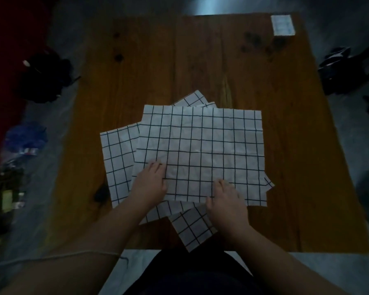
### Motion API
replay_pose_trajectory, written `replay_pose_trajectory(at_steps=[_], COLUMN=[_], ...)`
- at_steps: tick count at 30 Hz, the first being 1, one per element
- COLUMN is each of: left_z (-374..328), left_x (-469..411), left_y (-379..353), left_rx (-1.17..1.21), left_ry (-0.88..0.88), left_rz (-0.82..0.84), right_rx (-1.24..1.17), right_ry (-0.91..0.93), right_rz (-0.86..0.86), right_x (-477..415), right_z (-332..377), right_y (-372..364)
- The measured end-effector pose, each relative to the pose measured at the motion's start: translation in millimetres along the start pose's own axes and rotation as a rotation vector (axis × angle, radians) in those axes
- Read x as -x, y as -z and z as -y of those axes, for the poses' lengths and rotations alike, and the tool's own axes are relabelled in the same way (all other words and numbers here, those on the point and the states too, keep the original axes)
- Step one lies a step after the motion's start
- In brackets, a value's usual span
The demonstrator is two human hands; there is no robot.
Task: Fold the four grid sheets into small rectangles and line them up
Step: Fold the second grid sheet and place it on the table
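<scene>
Grid sheets (200, 154): none folded yet. All sit in one loose fanned pile on the near-centre of the worktop (158, 60), right in front of you.

Your left fingers (156, 167) lie straight and flat on the top sheet (211, 128) by its near-left edge. The left hand (151, 184) is pressing down and gripping nothing. Your right fingers (222, 184) rest on the same sheet at its near edge, with the right hand (226, 203) thumb on the edge line. It's too dim to tell if that thumb is hooked under for a pinch or just lying there.

Progress, my read: zero of four done. You look set up for the first fold on the top sheet. Left to do: fold each of the four down to a small rectangle, then row them up.

Paper: white with black grid lines. The top sheet lies square to you, flat but crumpled, with faint crease lines across it. Parts of the others stick out from under it:
- one to the left
- one tilted, reaching the near edge of the worktop
- corners at the far side and near right

They overlap, so I can't confirm the count underneath.

Further out, a small white card (282, 25) sits at the far-right corner of the worktop, well apart from the pile. There's dark clutter on the floor on both sides, too murky to name.
</scene>
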State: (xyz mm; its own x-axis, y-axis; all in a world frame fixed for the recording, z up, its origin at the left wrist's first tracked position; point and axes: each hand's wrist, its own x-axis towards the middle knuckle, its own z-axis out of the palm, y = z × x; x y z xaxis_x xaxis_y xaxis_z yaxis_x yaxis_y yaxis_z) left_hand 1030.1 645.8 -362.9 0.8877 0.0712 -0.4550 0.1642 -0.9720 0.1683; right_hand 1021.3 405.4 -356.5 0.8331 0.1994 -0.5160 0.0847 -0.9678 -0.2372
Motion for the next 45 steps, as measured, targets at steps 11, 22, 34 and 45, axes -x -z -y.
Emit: replay_pose_trajectory(at_steps=[11, 22, 34, 45], left_z=[-5, -86, -28, -9], left_x=[25, 39, 65, 118], left_y=[-13, -45, -36, -79], left_rx=[-0.039, 0.006, 0.142, -0.068], left_ry=[-0.107, -0.336, 0.034, -0.066], left_rz=[-0.022, 0.023, -0.206, -0.090], right_rx=[0.230, 0.124, -0.056, 0.199], right_ry=[0.015, 0.060, 0.307, 0.330], right_rz=[-0.051, -0.122, -0.106, -0.108], right_x=[-74, -100, 36, 80], right_z=[-15, -34, -71, -108], right_y=[44, 59, -7, -62])
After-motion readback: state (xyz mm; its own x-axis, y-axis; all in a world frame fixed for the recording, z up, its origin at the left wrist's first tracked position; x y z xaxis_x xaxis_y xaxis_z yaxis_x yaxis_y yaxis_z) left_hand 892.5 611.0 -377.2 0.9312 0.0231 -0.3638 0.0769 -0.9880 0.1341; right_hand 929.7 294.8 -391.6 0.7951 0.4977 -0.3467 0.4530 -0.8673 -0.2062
